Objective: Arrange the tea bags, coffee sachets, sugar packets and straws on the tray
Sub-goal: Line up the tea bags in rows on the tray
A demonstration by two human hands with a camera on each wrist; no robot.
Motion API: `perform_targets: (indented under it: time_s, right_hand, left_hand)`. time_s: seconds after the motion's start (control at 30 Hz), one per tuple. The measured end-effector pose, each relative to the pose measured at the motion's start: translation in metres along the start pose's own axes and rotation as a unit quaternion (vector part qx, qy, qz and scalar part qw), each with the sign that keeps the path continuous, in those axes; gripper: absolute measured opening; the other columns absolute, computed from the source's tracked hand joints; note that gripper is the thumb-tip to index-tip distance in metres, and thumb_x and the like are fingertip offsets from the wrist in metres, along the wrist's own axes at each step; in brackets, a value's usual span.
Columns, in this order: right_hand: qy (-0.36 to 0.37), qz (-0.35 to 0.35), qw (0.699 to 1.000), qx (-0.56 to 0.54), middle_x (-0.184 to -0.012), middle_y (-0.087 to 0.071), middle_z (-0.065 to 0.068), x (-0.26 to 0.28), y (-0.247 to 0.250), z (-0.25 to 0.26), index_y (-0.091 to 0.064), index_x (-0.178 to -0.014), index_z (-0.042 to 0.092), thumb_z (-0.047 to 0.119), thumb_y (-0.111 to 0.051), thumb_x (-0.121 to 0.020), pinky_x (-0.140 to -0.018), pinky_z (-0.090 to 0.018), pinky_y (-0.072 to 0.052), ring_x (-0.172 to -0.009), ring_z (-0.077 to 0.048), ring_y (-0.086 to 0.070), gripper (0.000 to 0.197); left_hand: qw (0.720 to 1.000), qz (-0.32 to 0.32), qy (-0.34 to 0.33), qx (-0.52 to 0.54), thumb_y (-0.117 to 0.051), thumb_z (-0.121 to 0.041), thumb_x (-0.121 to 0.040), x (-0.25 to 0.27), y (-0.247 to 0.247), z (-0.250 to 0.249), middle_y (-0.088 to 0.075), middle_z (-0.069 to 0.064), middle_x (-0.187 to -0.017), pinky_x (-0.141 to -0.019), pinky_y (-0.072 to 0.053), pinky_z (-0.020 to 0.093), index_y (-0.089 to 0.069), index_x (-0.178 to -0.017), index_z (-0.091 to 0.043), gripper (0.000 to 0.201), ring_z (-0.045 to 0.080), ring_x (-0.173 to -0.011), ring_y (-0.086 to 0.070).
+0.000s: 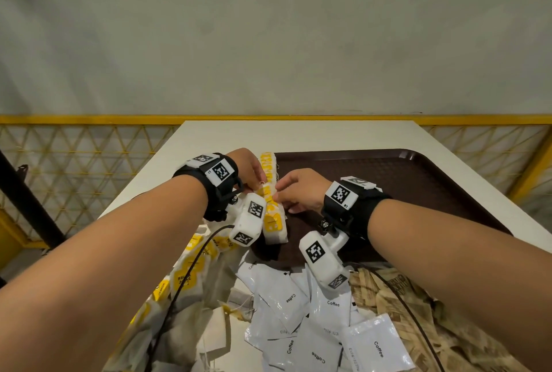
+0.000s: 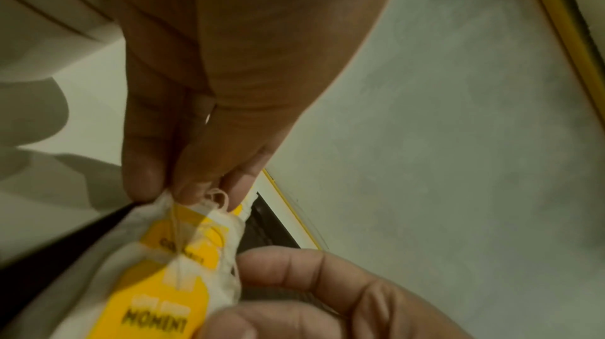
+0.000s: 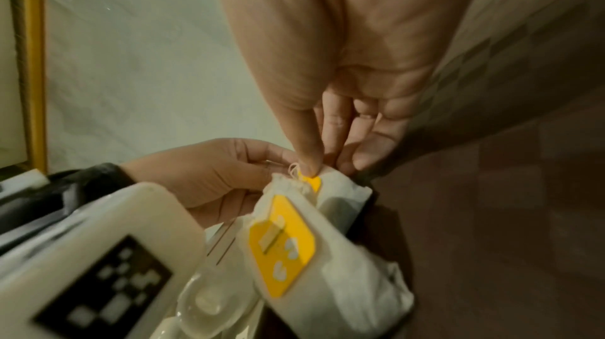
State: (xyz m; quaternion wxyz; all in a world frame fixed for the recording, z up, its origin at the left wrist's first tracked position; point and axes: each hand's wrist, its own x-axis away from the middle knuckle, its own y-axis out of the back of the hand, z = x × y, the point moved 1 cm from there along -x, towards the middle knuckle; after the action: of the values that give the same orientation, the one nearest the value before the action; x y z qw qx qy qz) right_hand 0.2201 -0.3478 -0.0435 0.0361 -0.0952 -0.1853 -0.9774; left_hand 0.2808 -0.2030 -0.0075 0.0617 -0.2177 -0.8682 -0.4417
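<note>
A: Left hand (image 1: pixel 249 167) pinches the top edge of a tea bag (image 2: pixel 183 262), thumb and fingertips closed on the gathered paper and its string. Right hand (image 1: pixel 298 191) meets it at the same spot, thumb pressing the yellow tag down, other fingers curled behind the bag.

B: Step in hand?

A: Laying tea bags in a row (image 1: pixel 270 189) along the left edge of the brown tray (image 1: pixel 403 180). By my reading this bag is being seated into that row, not yet let go.

B: Next move?

A: Likely both hands release without dragging the string, then reach to the loose tea bag heap (image 1: pixel 185 279), off the tray's near-left corner. Light paper; a snagged string would pull neighbours askew.

B: Look of the bags?

A: White, soft, creased filter paper, yellow tag with dark print, thin pale string looped at the top. Row overlaps like shingles, partly hidden by the wrist cameras.

B: Other stock?

A: White coffee sachets (image 1: pixel 316 318) piled off the tray's near edge; brown printed packets (image 1: pixel 397 297) off its near-right corner, likely sugar. No straws visible.
</note>
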Motion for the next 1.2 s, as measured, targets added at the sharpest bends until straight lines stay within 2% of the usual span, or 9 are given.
perform_targets:
  time_s: [0.13, 0.23, 0.5, 0.6, 0.73, 0.83, 0.93, 1.07, 1.2]
  right_hand:
    - [-0.01, 0.005, 1.0, 0.006, -0.068, -0.058, -0.005, -0.004, 0.0, -0.002, -0.057, -0.082, 0.013, -0.003, -0.07, -0.08, -0.052, -0.021, -0.049, -0.059, -0.012, -0.057, 0.021]
    - [-0.017, 0.003, 1.0, -0.007, -0.066, -0.057, -0.007, -0.006, 0.0, -0.004, -0.057, -0.08, 0.012, -0.007, -0.069, -0.079, -0.05, -0.02, -0.049, -0.057, -0.013, -0.056, 0.023]
    - [-0.028, 0.014, 0.999, -0.011, -0.07, -0.058, -0.01, -0.008, 0.007, -0.006, -0.057, -0.087, 0.008, -0.009, -0.065, -0.082, -0.051, -0.02, -0.05, -0.057, -0.013, -0.057, 0.019]
    - [-0.024, 0.017, 1.0, -0.004, -0.068, -0.057, -0.008, -0.007, 0.008, -0.007, -0.057, -0.09, 0.007, -0.009, -0.062, -0.083, -0.052, -0.019, -0.05, -0.057, -0.012, -0.056, 0.017]
    - [-0.013, 0.014, 0.999, 0.031, -0.068, -0.059, -0.005, -0.01, 0.008, -0.007, -0.06, -0.091, 0.008, -0.004, -0.067, -0.083, -0.051, -0.019, -0.05, -0.058, -0.01, -0.057, 0.016]
    - [-0.011, 0.019, 0.999, 0.042, -0.067, -0.059, -0.004, -0.011, 0.006, -0.003, -0.059, -0.084, 0.011, -0.002, -0.069, -0.082, -0.05, -0.018, -0.05, -0.056, -0.01, -0.057, 0.017]
    - [-0.007, 0.018, 0.999, 0.046, -0.065, -0.058, -0.006, -0.011, 0.004, 0.0, -0.055, -0.081, 0.012, -0.004, -0.065, -0.084, -0.049, -0.018, -0.05, -0.056, -0.01, -0.057, 0.019]
    - [-0.005, 0.013, 0.999, 0.048, -0.066, -0.058, -0.006, -0.012, 0.002, 0.0, -0.054, -0.08, 0.012, -0.005, -0.064, -0.085, -0.053, -0.021, -0.051, -0.056, -0.011, -0.058, 0.02]
    - [-0.011, 0.01, 0.999, 0.044, -0.067, -0.059, -0.007, -0.01, 0.003, 0.001, -0.056, -0.081, 0.012, -0.005, -0.064, -0.084, -0.054, -0.022, -0.051, -0.057, -0.012, -0.059, 0.02]
  left_hand:
    - [1.0, 0.002, -0.006, -0.028, -0.067, 0.004, -0.082, -0.005, 0.0, -0.003, -0.066, 0.012, -0.085, -0.086, -0.056, 0.038, -0.071, -0.086, -0.009, 0.014, 0.023, -0.078, -0.063]
    - [0.998, -0.012, -0.008, -0.068, -0.067, -0.002, -0.083, -0.005, -0.001, -0.01, -0.061, 0.002, -0.069, -0.062, -0.051, 0.023, -0.072, -0.096, -0.009, 0.016, 0.013, -0.062, -0.056]
    - [0.996, 0.008, 0.011, -0.09, -0.068, -0.004, -0.084, -0.009, 0.004, -0.018, -0.06, 0.001, -0.072, -0.041, -0.045, 0.014, -0.07, -0.105, -0.007, 0.021, 0.012, -0.06, -0.054]
    - [0.993, 0.01, 0.006, -0.115, -0.07, -0.015, -0.085, -0.007, 0.006, -0.017, -0.059, -0.004, -0.071, -0.045, -0.04, 0.015, -0.071, -0.101, -0.017, 0.016, 0.009, -0.057, -0.051]
    - [0.996, 0.005, 0.008, -0.09, -0.071, -0.007, -0.081, -0.01, 0.007, -0.015, -0.063, 0.003, -0.082, -0.05, -0.049, 0.016, -0.069, -0.097, -0.014, 0.017, 0.012, -0.065, -0.057]
    - [0.995, -0.035, 0.003, -0.097, -0.073, -0.004, -0.077, -0.011, 0.005, -0.014, -0.066, 0.008, -0.091, -0.071, -0.053, 0.027, -0.07, -0.101, -0.012, 0.026, 0.018, -0.075, -0.059]
    - [0.996, -0.055, 0.003, -0.077, -0.077, -0.005, -0.074, -0.012, 0.003, -0.013, -0.068, 0.012, -0.093, -0.081, -0.054, 0.033, -0.07, -0.099, -0.009, 0.025, 0.022, -0.08, -0.06]
    - [0.991, -0.119, -0.016, -0.053, -0.077, -0.009, -0.075, -0.012, 0.005, -0.009, -0.069, 0.009, -0.087, -0.082, -0.056, 0.036, -0.065, -0.072, -0.016, 0.015, 0.02, -0.075, -0.061]
    - [0.997, -0.076, 0.009, -0.029, -0.073, -0.011, -0.081, 0.001, 0.005, 0.0, -0.063, 0.009, -0.07, -0.076, -0.055, 0.033, -0.072, -0.084, -0.003, 0.009, 0.019, -0.064, -0.056]
